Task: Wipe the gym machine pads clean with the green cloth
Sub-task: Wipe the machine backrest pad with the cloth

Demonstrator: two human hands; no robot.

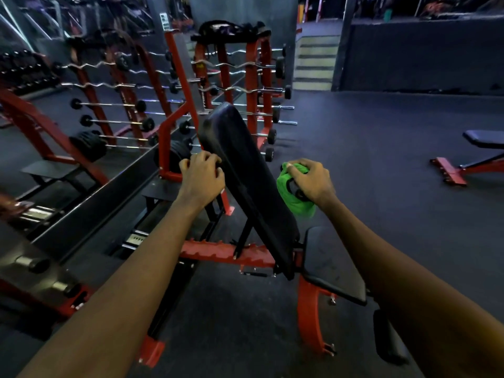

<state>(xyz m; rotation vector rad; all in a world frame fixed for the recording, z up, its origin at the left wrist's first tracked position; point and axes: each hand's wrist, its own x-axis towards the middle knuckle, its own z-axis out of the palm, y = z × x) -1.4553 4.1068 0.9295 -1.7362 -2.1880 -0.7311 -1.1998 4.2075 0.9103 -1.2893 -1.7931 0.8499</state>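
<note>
Nearest, at 5 o'clock, the flat black padded seat (331, 268) sits untouched on the red steel bench frame (309, 317). At centre, the long black upholstered back pad (245, 170) stands inclined. The left hand (202, 177), at the pad's 9 o'clock, curls its fingers round the left edge, steadying it. The right hand (312, 182), at 3 o'clock, clutches the bunched green cloth (293, 199) just beside the right edge; contact cannot be confirmed. Judged step: beginning the back-pad wipe. The next move calls for pressing the cloth onto the pad face. Farthest, at 12 o'clock, stands a red barbell rack (253, 77).
</note>
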